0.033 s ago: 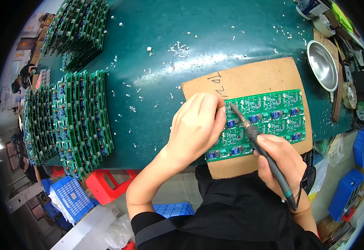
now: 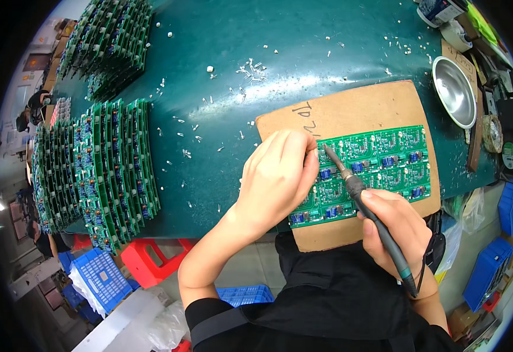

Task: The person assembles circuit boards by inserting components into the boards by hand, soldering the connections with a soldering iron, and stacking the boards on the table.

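The green circuit board panel [image 2: 373, 170] lies flat on a brown cardboard sheet [image 2: 356, 111], which rests at the near edge of the dark green surface [image 2: 221, 58]. The right hand [image 2: 394, 226] has its grip clamped around the handle of a soldering iron [image 2: 365, 202], whose tip meets the panel's upper left corner. The left hand [image 2: 277, 176] rests over the panel's left end, fingers curled together at the same corner; whether they pinch solder wire or a part cannot be told. For a sound joint, the tip should probably be held steady on one pad, the panel pressed flat, and the left fingertips kept clear of the hot tip, which sits very near them. Small white offcuts [image 2: 250, 67] lie scattered on the surface beyond the cardboard. Stacks of finished-looking green boards [image 2: 101, 164] stand well to the left of the panel, more [image 2: 109, 41] at the far left. A steel bowl [image 2: 453, 91] sits to the right beyond the cardboard. Nothing obstructs the panel's right half.
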{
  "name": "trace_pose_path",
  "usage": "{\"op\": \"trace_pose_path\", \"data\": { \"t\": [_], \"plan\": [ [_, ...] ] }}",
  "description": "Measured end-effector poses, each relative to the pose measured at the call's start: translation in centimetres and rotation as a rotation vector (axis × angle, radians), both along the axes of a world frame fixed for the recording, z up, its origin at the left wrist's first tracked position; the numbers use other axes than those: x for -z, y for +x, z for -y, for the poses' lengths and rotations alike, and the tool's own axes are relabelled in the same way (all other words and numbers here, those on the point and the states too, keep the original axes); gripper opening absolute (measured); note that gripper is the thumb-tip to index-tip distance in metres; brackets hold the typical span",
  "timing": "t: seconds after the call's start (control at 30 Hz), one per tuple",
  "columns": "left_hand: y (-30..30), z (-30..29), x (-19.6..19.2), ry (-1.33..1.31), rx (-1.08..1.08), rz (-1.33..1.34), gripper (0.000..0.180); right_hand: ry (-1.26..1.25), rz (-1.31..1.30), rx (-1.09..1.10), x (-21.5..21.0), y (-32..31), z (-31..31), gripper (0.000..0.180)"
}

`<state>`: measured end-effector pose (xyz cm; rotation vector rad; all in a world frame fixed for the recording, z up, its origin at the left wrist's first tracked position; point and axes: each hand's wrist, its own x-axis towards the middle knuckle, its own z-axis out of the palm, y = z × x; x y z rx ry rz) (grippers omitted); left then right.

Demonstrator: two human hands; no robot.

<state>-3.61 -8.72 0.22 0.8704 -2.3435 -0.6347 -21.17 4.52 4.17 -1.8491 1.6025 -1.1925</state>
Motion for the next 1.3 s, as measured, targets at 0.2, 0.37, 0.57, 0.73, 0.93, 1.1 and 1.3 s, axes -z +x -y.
{"op": "trace_pose_path", "data": {
  "t": [0.2,0.37,0.57,0.73,0.93,1.1,1.3],
  "plan": [
    [-0.1,0.0,-0.2,-0.043,-0.015,0.028,0.017,0.067,0.094,0.052,-0.3,-0.9,-0.6,0.029],
    [-0.5,-0.1,0.0,-0.158,-0.009,0.036,0.017,0.084,0.114,0.061,-0.1,-1.0,0.1,0.025],
    [-0.7,-0.3,-0.6,-0.103,-0.004,0.054,0.014,0.072,0.152,0.038,-0.1,-1.9,-0.1,0.026],
    [0.2,-0.2,-1.2,0.038,-0.007,-0.012,0.01,0.05,0.196,0.21,-0.3,-3.5,-1.5,0.026],
    [-1.1,-0.4,-3.0,0.17,-0.071,-0.005,0.01,0.093,0.281,0.253,-0.1,-4.3,-2.4,0.024],
    [-2.8,-0.4,-1.1,0.096,0.057,-0.051,0.013,0.056,0.231,0.182,0.1,-4.2,-1.7,0.023],
    [-3.7,-0.2,-0.4,0.07,0.064,0.009,0.014,0.03,0.142,0.151,0.6,-4.2,-1.1,0.025]
  ]
}}
